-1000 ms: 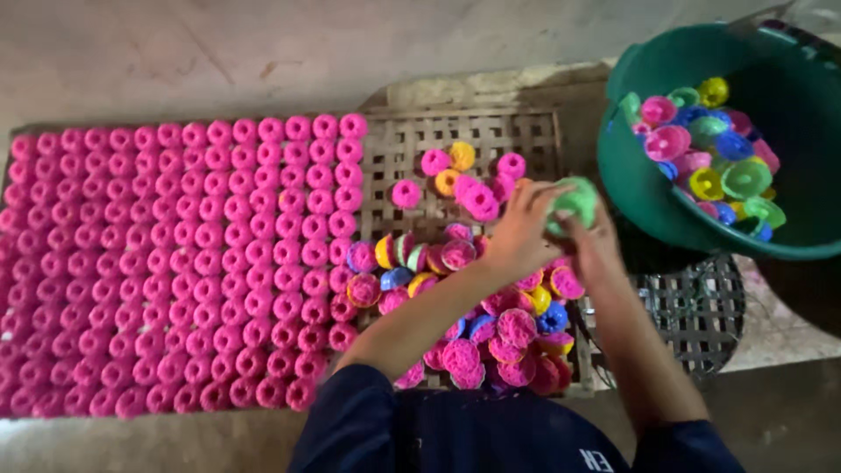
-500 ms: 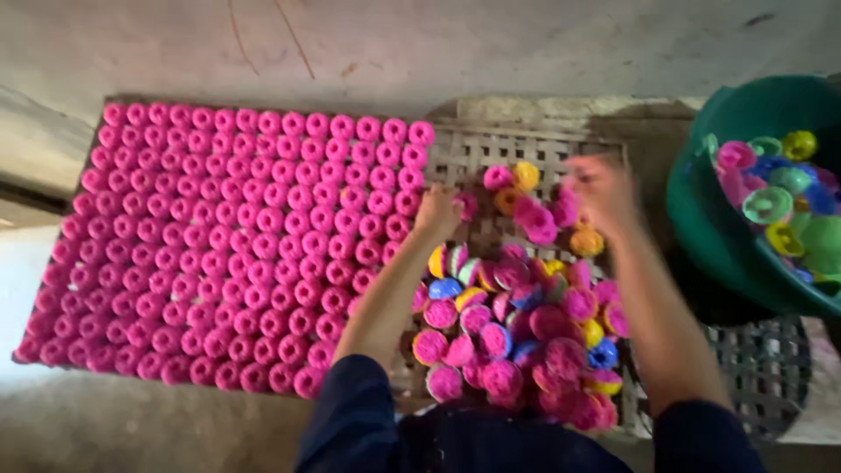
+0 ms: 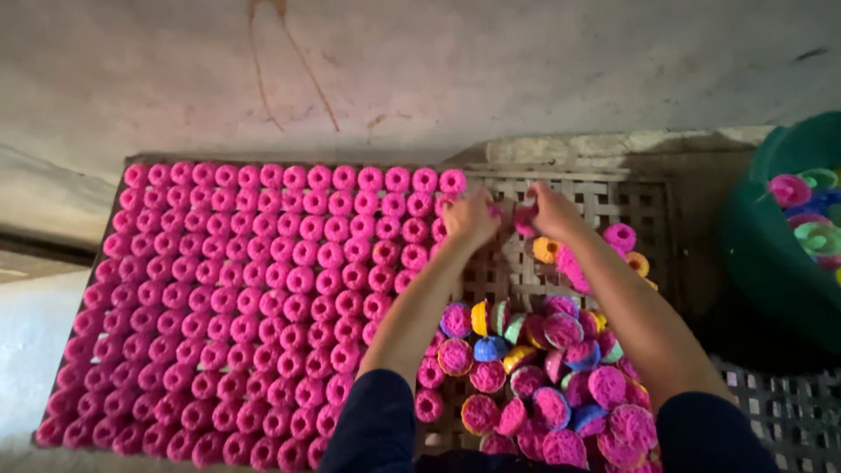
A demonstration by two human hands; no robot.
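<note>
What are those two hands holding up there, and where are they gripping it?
The right hand pinches a pink spool by its side; the left hand touches it too.

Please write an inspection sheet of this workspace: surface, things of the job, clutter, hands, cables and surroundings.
Surface: brown lattice tray, partly bare.
Job's things: pink ring-shaped pieces in tight rows fill the tray's left part; one pink piece is between both hands.
Clutter: loose heap of mixed-colour rings at the near right.
Hands: left hand and right hand meet at the rows' edge.
Cables: nothing seen.
Surroundings: green plastic tub of coloured rings at right; stained wall behind.
</note>
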